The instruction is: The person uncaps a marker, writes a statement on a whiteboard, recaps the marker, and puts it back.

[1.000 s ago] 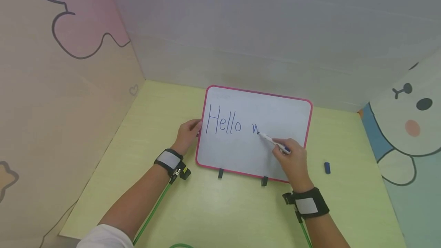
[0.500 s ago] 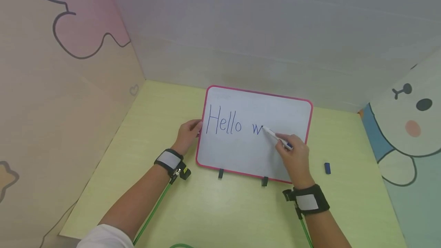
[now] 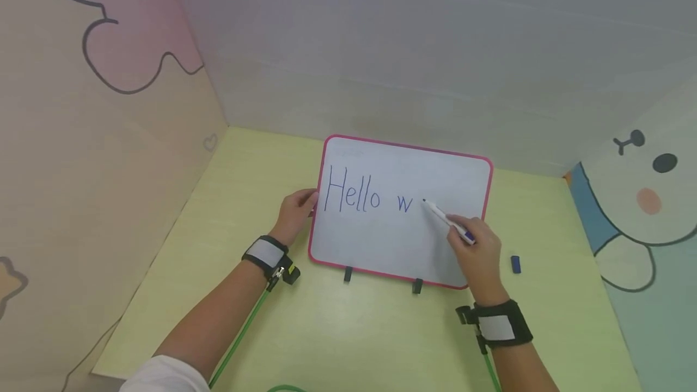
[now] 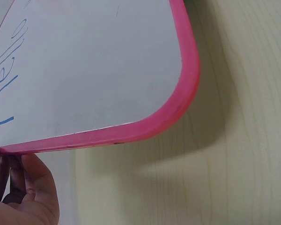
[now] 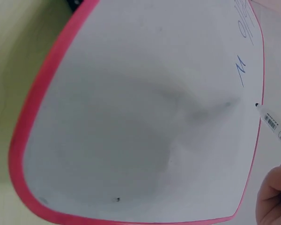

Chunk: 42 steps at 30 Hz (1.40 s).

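A whiteboard (image 3: 370, 241) with a pink frame leans back on the table, "Hello w" written across it in blue. At its left edge my left hand (image 3: 294, 215) grips the frame, thumb in front and fingers behind, as the left wrist view shows too. My right hand (image 3: 477, 254) pinches a white marker (image 3: 443, 216) with a blue end. The marker's dark tip points at the board just right of the "w"; in the right wrist view the tip of the marker (image 5: 271, 123) stands off the surface, over its shadow.
The marker's blue cap (image 3: 515, 264) lies on the pale yellow table (image 3: 348, 337), right of the board. Two dark feet, one of them the left foot (image 3: 348, 274), jut out under the board's lower edge. Green cables run from both wrist straps. Walls enclose the back and sides.
The "w" gained its last strokes. Then the right hand moved right and lifted the marker tip off the board. My left hand stays at the left edge.
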Tool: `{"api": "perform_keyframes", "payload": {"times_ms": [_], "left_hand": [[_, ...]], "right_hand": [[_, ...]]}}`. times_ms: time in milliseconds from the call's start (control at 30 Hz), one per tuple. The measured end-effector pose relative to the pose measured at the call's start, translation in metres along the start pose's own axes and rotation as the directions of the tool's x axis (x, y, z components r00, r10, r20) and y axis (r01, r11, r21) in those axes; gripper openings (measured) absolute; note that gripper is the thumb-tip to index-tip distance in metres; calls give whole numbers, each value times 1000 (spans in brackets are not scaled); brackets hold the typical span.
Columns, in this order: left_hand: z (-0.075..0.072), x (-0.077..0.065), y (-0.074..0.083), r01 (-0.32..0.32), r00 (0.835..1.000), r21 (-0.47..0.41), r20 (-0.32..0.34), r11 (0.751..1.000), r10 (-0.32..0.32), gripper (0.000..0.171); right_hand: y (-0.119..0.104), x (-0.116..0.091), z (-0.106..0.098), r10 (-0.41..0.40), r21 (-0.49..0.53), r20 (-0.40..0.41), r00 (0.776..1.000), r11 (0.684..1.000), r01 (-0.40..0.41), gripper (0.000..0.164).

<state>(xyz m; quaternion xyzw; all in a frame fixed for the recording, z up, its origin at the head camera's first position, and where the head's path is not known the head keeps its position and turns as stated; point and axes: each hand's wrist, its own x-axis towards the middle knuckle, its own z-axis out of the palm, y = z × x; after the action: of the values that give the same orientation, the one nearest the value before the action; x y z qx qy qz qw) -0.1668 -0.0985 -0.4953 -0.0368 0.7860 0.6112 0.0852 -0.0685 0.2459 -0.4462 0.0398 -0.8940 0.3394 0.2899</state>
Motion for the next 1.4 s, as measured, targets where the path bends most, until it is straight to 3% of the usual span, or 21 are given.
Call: {"api": "perform_keyframes", "payload": {"times_ms": [267,633,1000,1400], "left_hand": [[0,-1,2,7,1000,1,-4,1000,-7,42],[0,2,-2,21,1000,-2,-10,1000,-21,41],[0,5,-7,17,1000,-9,-7,1000,-17,43],[1,5,-7,16,1000,-15,-7,1000,-16,42]], "right_hand": [[2,-8,-4,60,-28,96,994,998,-57,21],[5,-6,4,-5,2,82,997,1000,5,23],[4,-4,6,48,-9,107,993,999,-47,24],[2,-3,7,55,-30,150,987,998,-51,23]]}}
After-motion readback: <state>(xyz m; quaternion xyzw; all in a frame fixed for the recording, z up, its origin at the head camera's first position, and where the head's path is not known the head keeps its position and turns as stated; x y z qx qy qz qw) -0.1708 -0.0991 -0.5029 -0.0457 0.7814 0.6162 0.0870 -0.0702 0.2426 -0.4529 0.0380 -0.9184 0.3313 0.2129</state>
